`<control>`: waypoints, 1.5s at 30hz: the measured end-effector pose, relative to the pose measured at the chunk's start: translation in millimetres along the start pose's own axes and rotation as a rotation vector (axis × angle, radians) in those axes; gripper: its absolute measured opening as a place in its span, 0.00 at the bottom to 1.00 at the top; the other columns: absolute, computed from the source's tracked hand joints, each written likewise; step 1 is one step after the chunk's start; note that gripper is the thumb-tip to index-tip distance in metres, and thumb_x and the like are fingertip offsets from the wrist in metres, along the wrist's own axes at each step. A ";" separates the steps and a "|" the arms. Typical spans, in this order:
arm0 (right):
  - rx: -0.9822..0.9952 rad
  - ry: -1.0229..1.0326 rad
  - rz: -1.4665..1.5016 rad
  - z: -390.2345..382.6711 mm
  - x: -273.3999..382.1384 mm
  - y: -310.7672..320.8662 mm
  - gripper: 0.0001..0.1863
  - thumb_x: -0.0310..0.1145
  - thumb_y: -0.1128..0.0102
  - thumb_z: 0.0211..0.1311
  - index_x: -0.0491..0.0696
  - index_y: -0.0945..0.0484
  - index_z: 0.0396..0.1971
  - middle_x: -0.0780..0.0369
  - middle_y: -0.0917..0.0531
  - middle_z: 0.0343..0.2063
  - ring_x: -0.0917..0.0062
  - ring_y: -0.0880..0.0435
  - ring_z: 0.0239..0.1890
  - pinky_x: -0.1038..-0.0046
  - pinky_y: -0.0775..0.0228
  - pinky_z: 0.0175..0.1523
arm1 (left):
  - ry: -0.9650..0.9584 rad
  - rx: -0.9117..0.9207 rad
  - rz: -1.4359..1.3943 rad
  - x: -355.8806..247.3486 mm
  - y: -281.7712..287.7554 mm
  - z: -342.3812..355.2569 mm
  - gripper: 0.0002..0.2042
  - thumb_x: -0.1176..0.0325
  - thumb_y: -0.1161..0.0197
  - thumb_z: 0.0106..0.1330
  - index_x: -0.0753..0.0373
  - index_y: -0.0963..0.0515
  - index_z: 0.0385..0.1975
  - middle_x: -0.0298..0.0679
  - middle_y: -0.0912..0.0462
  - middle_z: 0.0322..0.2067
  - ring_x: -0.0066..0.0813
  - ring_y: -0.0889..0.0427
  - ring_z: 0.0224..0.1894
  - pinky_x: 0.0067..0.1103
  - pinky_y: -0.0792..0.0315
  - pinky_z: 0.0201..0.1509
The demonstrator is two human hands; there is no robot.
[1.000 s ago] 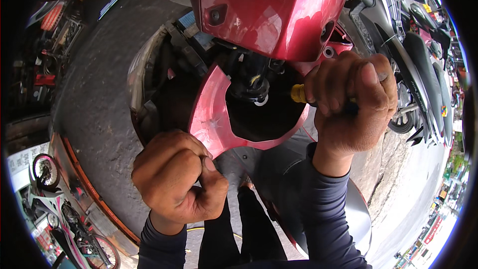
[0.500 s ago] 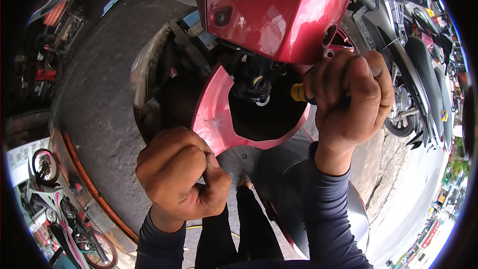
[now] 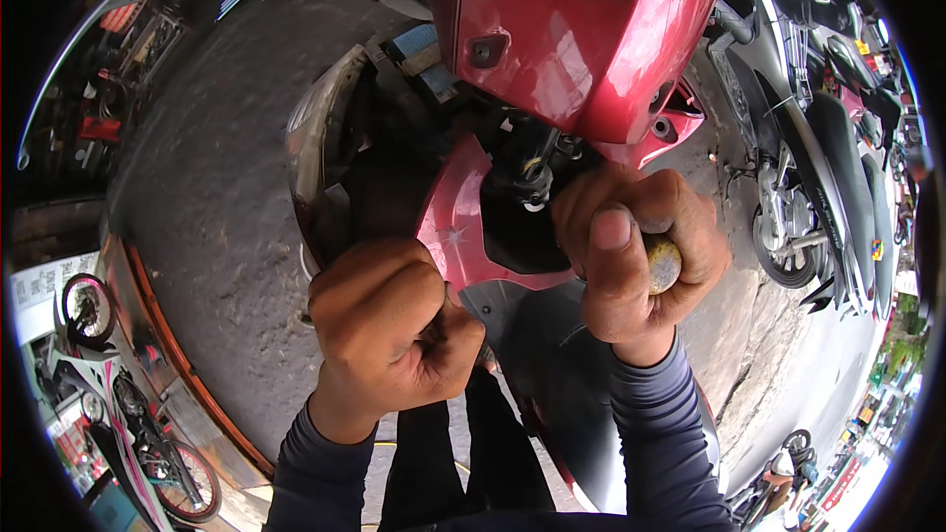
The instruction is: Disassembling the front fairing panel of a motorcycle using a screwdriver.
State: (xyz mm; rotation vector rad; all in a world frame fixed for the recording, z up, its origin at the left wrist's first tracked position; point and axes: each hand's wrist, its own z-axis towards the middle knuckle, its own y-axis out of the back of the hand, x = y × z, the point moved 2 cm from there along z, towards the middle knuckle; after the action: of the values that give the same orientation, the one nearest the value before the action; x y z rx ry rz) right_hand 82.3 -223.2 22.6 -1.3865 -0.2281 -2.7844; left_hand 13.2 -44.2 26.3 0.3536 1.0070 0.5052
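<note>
My left hand (image 3: 389,325) is closed with the thumb against the curled forefinger, just in front of a pinkish-red plastic scooter panel (image 3: 456,222). Whatever lies inside that fist is hidden. My right hand (image 3: 636,261) is wrapped round a screwdriver (image 3: 663,264), whose rounded, worn yellow butt shows between thumb and fingers; its shaft is out of sight. Above both hands hangs a glossy red scooter body panel (image 3: 552,39) with a recessed screw hole. Dark mechanical parts (image 3: 532,172) show in the gap under it.
A light-coloured lamp unit (image 3: 320,123) lies left of the gap. Parked motorcycles (image 3: 833,148) line the right side. At lower left stands another motorcycle (image 3: 133,424) beside an orange-edged ledge (image 3: 187,365). Grey concrete floor (image 3: 207,167) spreads left of the scooter.
My right hand has moved left and down and turned, so the screwdriver's butt now faces me. The view has shifted, with the scooter and my left hand further right.
</note>
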 end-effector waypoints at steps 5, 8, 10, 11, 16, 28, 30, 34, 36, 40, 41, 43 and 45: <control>0.176 0.164 0.070 -10.3 9.0 -24.2 0.08 0.19 0.36 0.45 0.44 0.28 0.19 0.62 0.27 0.15 0.71 0.26 0.13 0.75 0.36 0.19 | -0.021 -0.021 0.012 5.8 -2.4 -2.7 0.10 0.77 0.38 0.37 0.62 0.35 0.12 0.40 0.34 0.15 0.38 0.32 0.16 0.28 0.36 0.21; 0.293 0.236 0.019 -14.6 16.8 -37.6 0.11 0.22 0.34 0.44 0.46 0.30 0.18 0.63 0.29 0.16 0.71 0.28 0.13 0.71 0.37 0.17 | -0.073 -0.011 0.018 4.0 -1.3 -0.5 0.11 0.72 0.39 0.51 0.67 0.34 0.15 0.43 0.31 0.17 0.37 0.30 0.17 0.26 0.37 0.21; 0.299 0.257 0.022 -17.7 14.5 -39.2 0.10 0.20 0.36 0.45 0.45 0.30 0.19 0.62 0.27 0.16 0.72 0.28 0.13 0.72 0.37 0.18 | -0.055 -0.024 -0.023 6.5 -0.6 -4.6 0.13 0.71 0.35 0.44 0.63 0.36 0.14 0.41 0.35 0.17 0.41 0.32 0.17 0.30 0.36 0.22; 0.305 0.279 0.030 -19.4 13.2 -39.9 0.08 0.19 0.38 0.46 0.44 0.29 0.20 0.61 0.25 0.17 0.72 0.28 0.12 0.73 0.37 0.18 | -0.059 -0.021 -0.029 7.7 0.8 -5.2 0.13 0.71 0.35 0.44 0.63 0.36 0.14 0.41 0.35 0.17 0.41 0.32 0.17 0.30 0.36 0.22; 0.250 0.272 -0.032 -31.8 4.0 -42.6 0.12 0.26 0.33 0.43 0.46 0.32 0.18 0.63 0.31 0.15 0.68 0.29 0.13 0.70 0.37 0.17 | -0.116 0.015 -0.022 11.1 -2.7 -5.6 0.14 0.70 0.35 0.45 0.63 0.38 0.13 0.41 0.37 0.17 0.40 0.34 0.17 0.29 0.38 0.22; -0.130 -0.061 0.471 5.7 -17.1 28.1 0.11 0.26 0.49 0.69 0.43 0.34 0.24 0.61 0.29 0.14 0.81 0.35 0.14 0.76 0.39 0.21 | -0.108 -0.002 -0.009 3.8 -5.2 0.0 0.11 0.83 0.47 0.37 0.64 0.43 0.13 0.39 0.37 0.14 0.30 0.41 0.14 0.22 0.46 0.19; -0.126 -0.076 0.514 11.7 -22.2 39.3 0.12 0.28 0.52 0.71 0.43 0.34 0.25 0.62 0.31 0.14 0.82 0.38 0.14 0.76 0.40 0.21 | -0.110 -0.001 -0.012 5.0 -4.2 -0.5 0.11 0.83 0.47 0.37 0.64 0.43 0.13 0.39 0.37 0.14 0.29 0.41 0.14 0.22 0.46 0.18; -0.117 -0.123 0.514 16.7 -25.5 43.6 0.13 0.29 0.55 0.72 0.44 0.35 0.24 0.62 0.34 0.13 0.82 0.39 0.14 0.75 0.42 0.21 | -0.104 0.002 -0.029 4.4 -5.2 0.0 0.11 0.82 0.47 0.38 0.64 0.43 0.12 0.38 0.37 0.14 0.28 0.41 0.14 0.21 0.47 0.18; -0.099 -0.132 0.503 19.7 -25.4 41.4 0.13 0.28 0.55 0.72 0.44 0.35 0.24 0.62 0.34 0.13 0.81 0.39 0.14 0.75 0.42 0.21 | -0.093 0.008 -0.018 3.4 -3.8 -0.2 0.11 0.83 0.47 0.38 0.64 0.43 0.12 0.38 0.37 0.14 0.27 0.42 0.14 0.21 0.48 0.18; -0.119 -0.230 0.519 18.6 -33.9 34.5 0.13 0.28 0.56 0.72 0.45 0.36 0.23 0.63 0.33 0.13 0.82 0.39 0.14 0.76 0.42 0.21 | -0.088 0.012 -0.008 3.0 -3.1 0.2 0.11 0.82 0.47 0.38 0.64 0.43 0.12 0.38 0.37 0.14 0.27 0.42 0.14 0.21 0.49 0.18; -0.124 -0.227 0.514 13.7 -38.7 33.0 0.14 0.28 0.56 0.72 0.45 0.37 0.23 0.63 0.33 0.13 0.82 0.40 0.14 0.76 0.42 0.21 | -0.085 0.012 -0.005 2.6 -3.3 0.7 0.11 0.82 0.47 0.38 0.64 0.43 0.12 0.38 0.37 0.14 0.27 0.42 0.14 0.21 0.49 0.18; -0.130 -0.227 0.481 7.0 -42.5 29.8 0.13 0.28 0.56 0.73 0.45 0.36 0.24 0.63 0.33 0.13 0.82 0.40 0.14 0.76 0.43 0.21 | -0.089 0.012 -0.013 2.2 -5.0 2.1 0.11 0.82 0.47 0.37 0.64 0.43 0.12 0.38 0.36 0.14 0.27 0.42 0.14 0.21 0.49 0.18; -0.152 -0.162 0.506 9.3 -35.6 31.9 0.13 0.28 0.55 0.72 0.45 0.36 0.24 0.62 0.32 0.13 0.82 0.39 0.13 0.76 0.42 0.20 | -0.096 0.002 -0.018 2.5 -5.7 0.7 0.11 0.82 0.47 0.37 0.64 0.43 0.12 0.38 0.36 0.14 0.27 0.42 0.14 0.21 0.49 0.18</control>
State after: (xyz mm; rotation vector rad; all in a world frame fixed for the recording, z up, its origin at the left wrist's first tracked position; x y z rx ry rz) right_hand 113.9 -255.1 3.7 -1.4527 0.2991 -2.3157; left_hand 16.3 -47.5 22.0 0.3665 0.9171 0.4665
